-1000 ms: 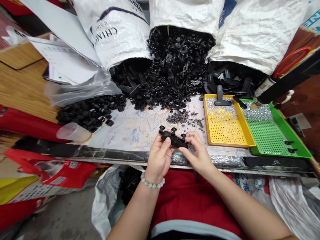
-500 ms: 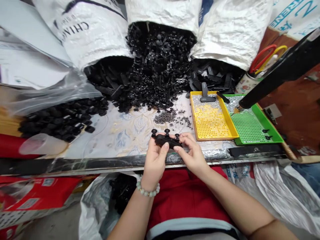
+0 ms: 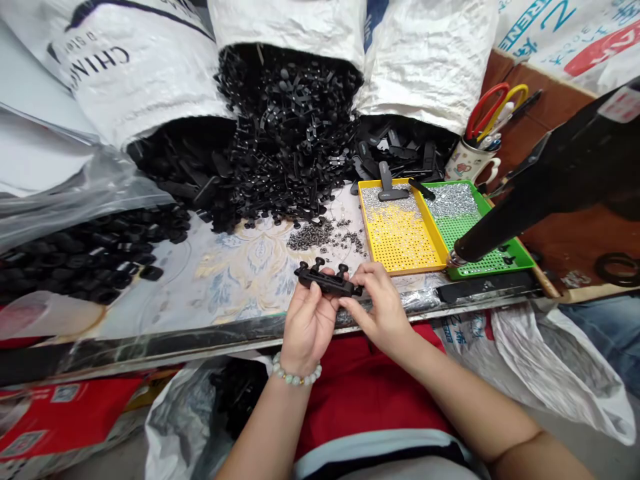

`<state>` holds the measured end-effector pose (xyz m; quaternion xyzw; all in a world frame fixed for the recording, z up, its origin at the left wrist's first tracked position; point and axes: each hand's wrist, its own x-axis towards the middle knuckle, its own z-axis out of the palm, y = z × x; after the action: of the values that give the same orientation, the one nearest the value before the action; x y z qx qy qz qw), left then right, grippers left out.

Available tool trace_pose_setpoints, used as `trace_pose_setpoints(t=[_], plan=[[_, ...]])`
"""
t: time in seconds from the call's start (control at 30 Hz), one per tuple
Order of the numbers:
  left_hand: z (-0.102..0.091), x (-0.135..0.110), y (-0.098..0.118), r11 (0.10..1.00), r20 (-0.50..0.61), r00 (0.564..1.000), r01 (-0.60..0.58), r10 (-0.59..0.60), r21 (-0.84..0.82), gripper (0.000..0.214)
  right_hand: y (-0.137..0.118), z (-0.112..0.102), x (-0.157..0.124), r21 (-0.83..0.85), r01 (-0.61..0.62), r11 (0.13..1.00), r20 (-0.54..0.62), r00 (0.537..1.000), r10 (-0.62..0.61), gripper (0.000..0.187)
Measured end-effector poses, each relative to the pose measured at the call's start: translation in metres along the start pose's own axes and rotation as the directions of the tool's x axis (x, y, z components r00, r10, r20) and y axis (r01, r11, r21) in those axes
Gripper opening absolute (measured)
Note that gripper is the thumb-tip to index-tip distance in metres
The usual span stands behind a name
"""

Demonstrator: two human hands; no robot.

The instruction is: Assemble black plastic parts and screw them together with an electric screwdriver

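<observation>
A long black plastic piece [image 3: 327, 283] with several small round-headed black pegs standing up from it lies across the fingers of my left hand [image 3: 307, 327]. The thumb presses on its near side, so that hand is closed on it. My right hand [image 3: 383, 307] is at the piece's right end, its thumb and index finger bent around a small black part there. Beyond my hands, small dark metal pieces [image 3: 313, 235] lie in a loose heap on the patterned table cover [image 3: 250, 260].
Black parts [image 3: 295, 147] spill from white sacks [image 3: 290, 27] at the back. Yellow [image 3: 404, 270] and green [image 3: 523, 260] trays hold shiny small pieces. A black powered driver [image 3: 493, 227] reaches over the green tray. Left are black caps [image 3: 100, 247] and a clear cup [image 3: 53, 313].
The view has swung to the right. In my hands the black piece has tilted, its left end now higher, and my right fingers have shifted to its right end. The driver appears nearer the trays' front.
</observation>
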<state>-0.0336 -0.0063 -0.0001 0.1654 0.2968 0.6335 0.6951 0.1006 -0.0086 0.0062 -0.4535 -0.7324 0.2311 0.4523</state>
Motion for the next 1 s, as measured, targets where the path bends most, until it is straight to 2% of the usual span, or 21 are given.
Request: trace_pose_setpoints(t=[0.1,0.23,0.3,0.4,0.43,0.47,0.5,0.53,0.57,0.6,0.63,0.67,0.7,0.73,0.8,0.9,1.0], plan=[[0.001,-0.002,-0.001,0.999,0.002,1.0,-0.01,0.01,0.049,0.015,-0.002,0.002,0.005,0.087,-0.04,0.995,-0.01,0.999,0.041,0.013],[0.005,-0.004,-0.005,0.979,0.051,0.995,-0.089,0.081,0.183,0.022,-0.001,0.006,0.007,0.214,-0.104,0.971,-0.052,0.992,0.118,0.007],[0.009,-0.003,-0.007,0.962,0.06,0.991,-0.127,0.116,0.243,0.021,0.0,0.009,0.004,0.218,-0.126,0.968,-0.052,0.989,0.14,0.005],[0.011,-0.002,-0.009,0.946,0.042,0.99,-0.143,0.137,0.292,0.019,0.001,-0.001,-0.003,0.03,-0.098,0.995,-0.009,0.995,0.098,0.008],[0.011,-0.001,-0.01,0.942,0.037,0.991,-0.134,0.128,0.308,0.018,0.003,-0.011,-0.002,-0.071,-0.049,0.996,-0.028,0.998,0.047,0.012],[0.011,0.0,-0.011,0.939,0.035,0.993,-0.118,0.112,0.324,0.018,0.005,-0.024,0.002,-0.174,0.007,0.985,-0.095,0.995,-0.024,0.016],[0.011,0.001,-0.012,0.936,0.037,0.995,-0.098,0.091,0.338,0.018,0.009,-0.04,0.011,-0.265,0.053,0.963,-0.197,0.974,-0.108,0.022],[0.01,0.003,-0.014,0.933,0.042,0.997,-0.076,0.066,0.351,0.017,0.014,-0.059,0.023,-0.337,0.083,0.938,-0.35,0.913,-0.207,0.028],[0.01,0.004,-0.016,0.93,0.049,0.998,-0.048,0.032,0.365,0.016,0.02,-0.078,0.04,-0.364,0.077,0.928,-0.513,0.815,-0.268,0.036],[0.011,0.005,-0.019,0.925,0.056,0.998,-0.014,-0.008,0.381,0.015,0.028,-0.095,0.059,-0.332,0.068,0.941,-0.618,0.738,-0.272,0.046],[0.012,0.007,-0.021,0.916,0.064,0.997,0.022,-0.053,0.401,0.014,0.037,-0.11,0.079,-0.264,0.093,0.96,-0.658,0.71,-0.25,0.054],[0.014,0.008,-0.023,0.903,0.069,0.993,0.054,-0.092,0.427,0.014,0.045,-0.12,0.099,-0.166,0.14,0.976,-0.642,0.736,-0.215,0.059],[0.016,0.009,-0.025,0.888,0.067,0.99,0.083,-0.127,0.451,0.015,0.054,-0.126,0.116,-0.06,0.16,0.985,-0.592,0.789,-0.165,0.056],[0.019,0.009,-0.026,0.876,0.059,0.986,0.109,-0.155,0.471,0.016,0.061,-0.127,0.13,0.033,0.136,0.99,-0.546,0.832,-0.097,0.053],[0.024,0.011,-0.026,0.857,0.031,0.98,0.156,-0.196,0.491,0.02,0.071,-0.116,0.144,0.187,0.094,0.978,-0.48,0.877,0.008,0.048],[0.029,0.013,-0.022,0.837,-0.01,0.969,0.22,-0.248,0.501,0.022,0.077,-0.085,0.14,0.319,0.052,0.946,-0.485,0.866,0.116,0.045],[0.03,0.015,-0.019,0.82,-0.035,0.96,0.257,-0.28,0.511,0.022,0.078,-0.062,0.131,0.361,0.024,0.932,-0.484,0.86,0.165,0.04]])
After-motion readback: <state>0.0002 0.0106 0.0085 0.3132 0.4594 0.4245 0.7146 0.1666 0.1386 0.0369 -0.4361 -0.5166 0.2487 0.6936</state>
